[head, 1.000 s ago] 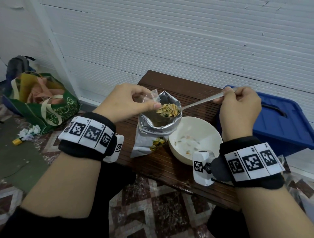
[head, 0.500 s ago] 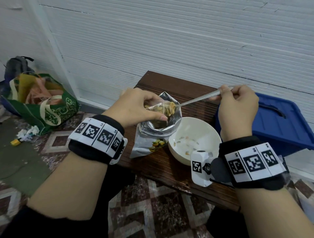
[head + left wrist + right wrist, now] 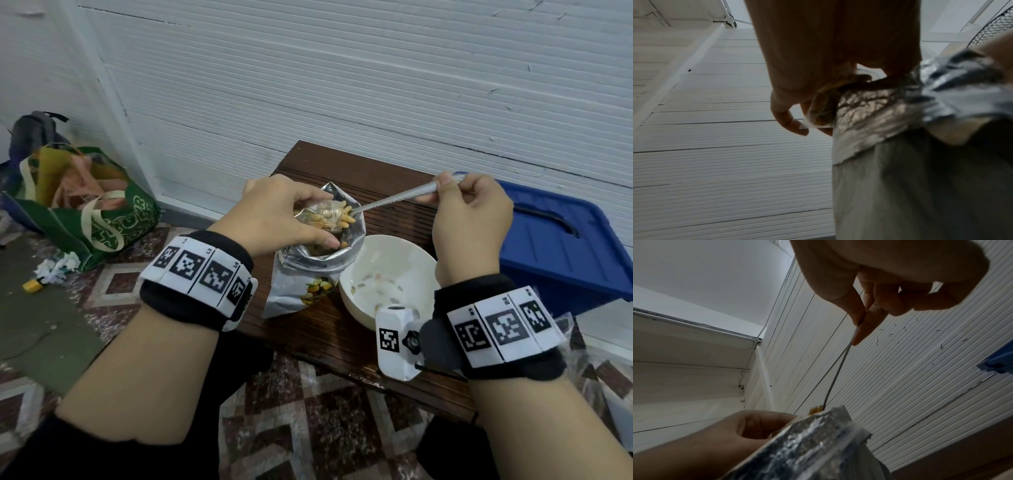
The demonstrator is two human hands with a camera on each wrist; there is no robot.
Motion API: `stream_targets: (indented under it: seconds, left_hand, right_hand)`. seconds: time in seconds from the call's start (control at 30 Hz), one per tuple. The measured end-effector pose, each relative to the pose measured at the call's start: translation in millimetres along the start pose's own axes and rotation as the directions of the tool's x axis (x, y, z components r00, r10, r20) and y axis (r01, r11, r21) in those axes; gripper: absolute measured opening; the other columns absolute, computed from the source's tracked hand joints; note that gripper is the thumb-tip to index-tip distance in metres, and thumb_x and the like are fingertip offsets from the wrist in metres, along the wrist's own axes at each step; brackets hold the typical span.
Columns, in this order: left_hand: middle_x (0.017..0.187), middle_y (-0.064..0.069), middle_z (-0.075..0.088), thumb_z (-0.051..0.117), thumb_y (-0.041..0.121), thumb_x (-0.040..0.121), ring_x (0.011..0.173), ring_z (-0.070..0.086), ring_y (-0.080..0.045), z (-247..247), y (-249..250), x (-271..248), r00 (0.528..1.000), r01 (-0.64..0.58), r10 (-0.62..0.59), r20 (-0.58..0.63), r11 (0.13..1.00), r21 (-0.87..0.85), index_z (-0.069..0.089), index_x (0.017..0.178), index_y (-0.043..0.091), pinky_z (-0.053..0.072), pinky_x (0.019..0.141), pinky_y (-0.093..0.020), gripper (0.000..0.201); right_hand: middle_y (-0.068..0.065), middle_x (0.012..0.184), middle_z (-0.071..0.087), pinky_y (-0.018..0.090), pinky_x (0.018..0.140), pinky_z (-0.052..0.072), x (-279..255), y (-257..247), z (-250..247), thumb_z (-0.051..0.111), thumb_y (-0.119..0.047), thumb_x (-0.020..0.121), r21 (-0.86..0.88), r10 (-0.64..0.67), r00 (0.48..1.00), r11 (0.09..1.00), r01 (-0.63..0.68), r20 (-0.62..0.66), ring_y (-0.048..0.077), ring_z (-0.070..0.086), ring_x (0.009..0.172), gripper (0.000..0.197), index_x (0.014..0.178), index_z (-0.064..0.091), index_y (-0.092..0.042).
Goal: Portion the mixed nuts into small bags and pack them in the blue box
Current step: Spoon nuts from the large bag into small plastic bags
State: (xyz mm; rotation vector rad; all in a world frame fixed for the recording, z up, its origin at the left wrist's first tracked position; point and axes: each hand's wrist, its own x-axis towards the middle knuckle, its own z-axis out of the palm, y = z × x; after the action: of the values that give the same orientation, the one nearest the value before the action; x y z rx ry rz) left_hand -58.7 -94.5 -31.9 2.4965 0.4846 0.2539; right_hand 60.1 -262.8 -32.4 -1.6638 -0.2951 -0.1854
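My left hand (image 3: 310,219) pinches a small clear bag (image 3: 330,219) open just above the mouth of the silver foil nut pouch (image 3: 308,284). In the left wrist view its fingers (image 3: 797,125) hold the small bag (image 3: 821,113) against the foil pouch (image 3: 879,116). My right hand (image 3: 455,193) grips the handle of a metal spoon (image 3: 397,198). The spoon's bowl is inside the small bag, among pale nuts (image 3: 337,217). In the right wrist view, thumb and fingers (image 3: 859,327) pinch the thin spoon handle (image 3: 836,373). The blue box (image 3: 561,246) stands shut at the right.
A white bowl (image 3: 394,253) with a few nut scraps sits right of the pouch on the low dark wooden table (image 3: 342,171). A white ribbed wall (image 3: 342,85) stands close behind. On the floor at left are a green shopping bag (image 3: 102,219) and crumpled paper (image 3: 58,267).
The left hand brought the small bag down to the pouch mouth. The loaded spoon moved left into the bag, and its nuts now lie inside it.
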Motion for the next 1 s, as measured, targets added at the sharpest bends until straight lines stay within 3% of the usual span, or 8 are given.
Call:
stream_targets:
  seconds: [0.07, 0.2, 0.47, 0.63, 0.7, 0.8, 0.9, 1.0]
  left_hand:
    - [0.095, 0.02, 0.055, 0.082, 0.051, 0.063, 0.11, 0.053, -0.011, -1.6, -1.9, 0.0, 1.0, -0.002, 0.001, 0.018, 1.0, 0.023, 0.061, 0.126, 0.036, 0.035, 0.107, -0.045, 0.068]
    - [0.088, 0.021, 0.051, 0.08, 0.048, 0.067, 0.107, 0.052, -0.012, -1.1, -1.0, 0.6, 1.0, -0.005, 0.006, -0.003, 0.999, 0.041, 0.062, 0.125, 0.036, 0.037, 0.105, -0.045, 0.062]
    - [0.088, 0.031, 0.05, 0.078, 0.052, 0.068, 0.102, 0.051, -0.007, 6.3, 4.4, -0.4, 0.997, -0.056, 0.054, -0.05, 0.998, -0.039, 0.061, 0.107, 0.046, 0.039, 0.102, -0.045, 0.043]
    - [0.082, 0.027, 0.06, 0.075, 0.063, 0.062, 0.093, 0.061, -0.005, 8.4, -1.3, 1.9, 0.99, 0.001, -0.023, -0.141, 0.988, -0.154, 0.059, 0.087, 0.044, 0.046, 0.096, -0.045, 0.035]
    - [0.085, 0.022, 0.065, 0.081, 0.054, 0.065, 0.087, 0.061, 0.003, 7.6, -3.1, 2.4, 0.987, 0.018, -0.058, -0.151, 0.968, -0.251, 0.062, 0.088, 0.041, 0.052, 0.088, -0.029, 0.033]
    - [0.086, 0.019, 0.065, 0.081, 0.041, 0.07, 0.074, 0.058, 0.017, 5.4, -5.2, 2.2, 0.986, 0.009, -0.065, -0.156, 0.941, -0.339, 0.063, 0.09, 0.034, 0.046, 0.063, -0.004, 0.028]
    - [0.084, 0.018, 0.067, 0.079, 0.041, 0.072, 0.072, 0.059, 0.015, 1.9, -9.0, 2.2, 0.982, 0.012, -0.083, -0.171, 0.924, -0.382, 0.062, 0.088, 0.035, 0.044, 0.061, -0.002, 0.024]
    - [0.089, 0.016, 0.067, 0.077, 0.045, 0.07, 0.078, 0.06, 0.01, -0.9, -12.4, 1.4, 0.983, 0.025, -0.096, -0.155, 0.914, -0.404, 0.061, 0.09, 0.034, 0.042, 0.063, -0.002, 0.027]
  right_hand:
    - [-0.012, 0.05, 0.061, 0.008, 0.066, 0.041, -0.8, -0.3, 0.0, 0.056, -0.019, 0.095, -0.019, 0.008, 1.0, 1.0, -0.008, 0.002, -0.012, 0.056, 0.056, 0.022, 0.074, 0.047, -0.016]
    - [-0.009, 0.058, 0.064, 0.024, 0.081, 0.046, -3.3, -1.2, 1.2, 0.055, -0.019, 0.095, -0.024, 0.02, 1.0, 1.0, -0.02, 0.006, -0.011, 0.056, 0.057, 0.021, 0.075, 0.048, -0.016]
    - [-0.005, 0.058, 0.068, 0.045, 0.09, 0.051, -9.0, -4.8, 5.0, 0.058, -0.02, 0.094, 0.095, 0.014, 0.998, 0.995, -0.019, 0.058, 0.019, 0.069, 0.082, 0.023, 0.073, 0.049, -0.023]
    - [0.014, 0.08, 0.067, 0.035, 0.083, 0.054, -13.5, -13.8, 1.7, 0.059, -0.018, 0.094, 0.229, -0.144, 0.984, 0.966, 0.118, 0.102, 0.015, 0.067, 0.076, 0.015, 0.08, 0.056, -0.022]
    - [0.017, 0.083, 0.065, 0.03, 0.081, 0.052, -14.7, -17.7, 0.7, 0.059, -0.017, 0.094, 0.273, -0.215, 0.972, 0.945, 0.181, 0.1, 0.013, 0.066, 0.075, 0.012, 0.083, 0.057, -0.021]
    - [0.005, 0.085, 0.066, 0.023, 0.08, 0.05, -16.3, -23.0, -0.1, 0.058, -0.014, 0.094, 0.302, -0.283, 0.957, 0.919, 0.253, 0.059, 0.007, 0.064, 0.079, 0.013, 0.084, 0.057, -0.022]
    - [-0.006, 0.089, 0.066, 0.017, 0.081, 0.047, -16.2, -26.5, -1.9, 0.057, -0.012, 0.094, 0.316, -0.298, 0.955, 0.906, 0.28, 0.007, 0.001, 0.063, 0.085, 0.016, 0.083, 0.056, -0.023]
    - [-0.009, 0.088, 0.068, 0.022, 0.08, 0.049, -12.3, -25.8, -4.5, 0.058, -0.014, 0.094, 0.328, -0.295, 0.954, 0.898, 0.294, -0.047, 0.01, 0.065, 0.085, 0.017, 0.081, 0.057, -0.026]
